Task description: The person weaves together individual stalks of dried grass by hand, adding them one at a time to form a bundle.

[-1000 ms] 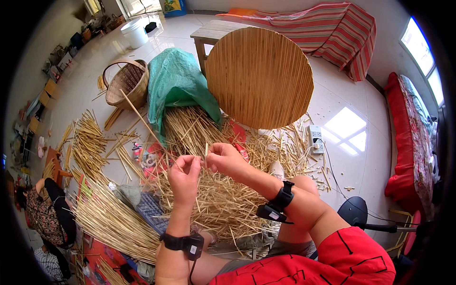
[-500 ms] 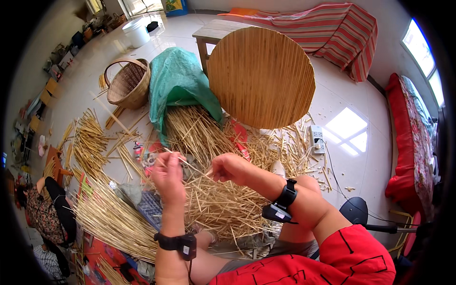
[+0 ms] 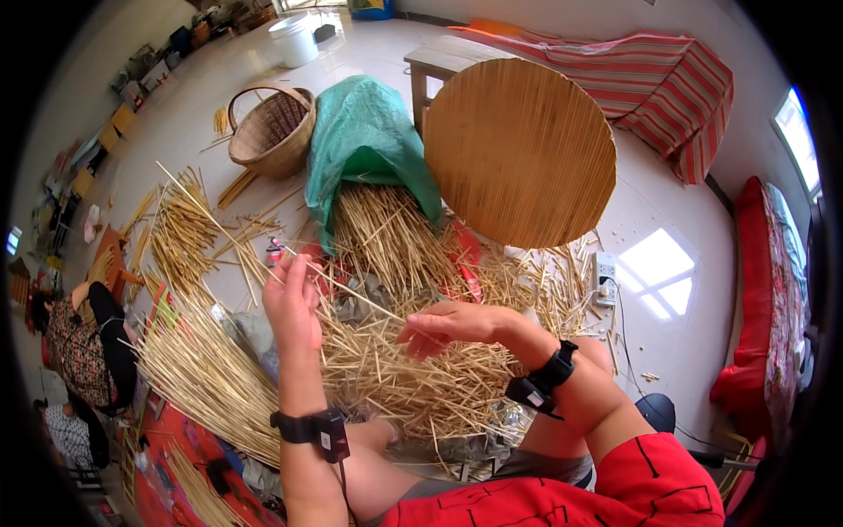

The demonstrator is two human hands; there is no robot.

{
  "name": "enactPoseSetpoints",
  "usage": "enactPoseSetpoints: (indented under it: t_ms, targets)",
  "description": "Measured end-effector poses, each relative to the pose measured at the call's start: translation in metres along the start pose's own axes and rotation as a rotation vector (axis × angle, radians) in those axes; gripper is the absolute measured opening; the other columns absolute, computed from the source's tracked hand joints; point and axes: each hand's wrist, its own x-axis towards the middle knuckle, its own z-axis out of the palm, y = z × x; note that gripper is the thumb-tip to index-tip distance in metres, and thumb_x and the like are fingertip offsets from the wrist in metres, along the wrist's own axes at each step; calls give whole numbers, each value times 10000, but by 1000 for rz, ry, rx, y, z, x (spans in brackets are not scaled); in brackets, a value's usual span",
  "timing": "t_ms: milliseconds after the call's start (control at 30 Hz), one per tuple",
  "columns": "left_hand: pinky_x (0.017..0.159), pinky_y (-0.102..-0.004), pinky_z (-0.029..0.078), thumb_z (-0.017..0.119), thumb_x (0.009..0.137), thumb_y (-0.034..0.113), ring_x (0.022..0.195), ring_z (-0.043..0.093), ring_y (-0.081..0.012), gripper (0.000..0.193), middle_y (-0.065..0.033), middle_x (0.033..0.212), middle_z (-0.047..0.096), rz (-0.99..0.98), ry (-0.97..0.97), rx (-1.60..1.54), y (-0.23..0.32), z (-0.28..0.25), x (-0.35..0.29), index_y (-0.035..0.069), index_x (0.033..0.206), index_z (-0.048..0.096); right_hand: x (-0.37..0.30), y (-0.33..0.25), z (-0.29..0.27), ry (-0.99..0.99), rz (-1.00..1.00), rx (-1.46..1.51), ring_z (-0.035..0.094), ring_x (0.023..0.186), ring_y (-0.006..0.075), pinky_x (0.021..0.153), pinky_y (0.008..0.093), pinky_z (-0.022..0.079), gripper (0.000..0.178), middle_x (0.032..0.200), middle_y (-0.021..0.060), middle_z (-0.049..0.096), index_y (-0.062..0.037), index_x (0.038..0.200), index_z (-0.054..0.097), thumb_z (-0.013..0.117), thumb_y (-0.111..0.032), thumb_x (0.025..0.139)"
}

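Observation:
Raised over the straw pile, my left hand (image 3: 296, 303) is closed in a pinch on a long, thin straw stalk (image 3: 358, 294). One length of it slants up to the left past the hand, and the other runs down to the right. My right hand (image 3: 448, 325) meets that right end at its fingertips, closed on it; its lower fingers are smeared by motion. Beneath both hands lies a loose heap of cut straw (image 3: 413, 386). To the left is a bundle of long straw stalks (image 3: 206, 378). More straw spills out of a green woven sack (image 3: 364, 123) beyond my hands.
A wicker basket (image 3: 274, 132) stands left of the sack, and a round slatted board (image 3: 522, 154) leans on a wooden bench (image 3: 461, 57). A power strip (image 3: 604, 279) with a cord lies to the right. A white bucket (image 3: 294, 42) is farther back. Another person (image 3: 83, 342) sits at left.
The view has shifted, so the room sits farther right. My hands have moved apart, and more of the stalk shows between them. My right hand's fingers are stretched out more than before.

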Motion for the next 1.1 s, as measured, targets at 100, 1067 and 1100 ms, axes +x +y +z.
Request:
enactPoseSetpoints:
  t_ms: [100,1067,1100]
  targets:
    - [368,-178,182,549,915,148,407,292,-12,125,-29,792,618,29,84,0,0,-15,14,33,942,590,-5,-5,0,-141,-38,-54,641,829,154,729,287,516,329,909,99,663,5,1092,574,410,-256,977]
    - [403,-193,259,397,979,266,465,368,-49,270,-52,699,589,-115,120,-188,-4,-20,31,50,951,556,22,35,37,21,26,-156,595,676,122,582,258,481,259,799,57,630,-22,1067,569,463,-225,947]
    - [401,-196,248,399,979,265,458,348,-49,265,-48,696,585,-72,179,-203,2,-35,37,50,957,552,24,35,37,12,53,-203,589,672,120,580,259,473,257,786,57,628,-24,1041,582,463,-231,947]
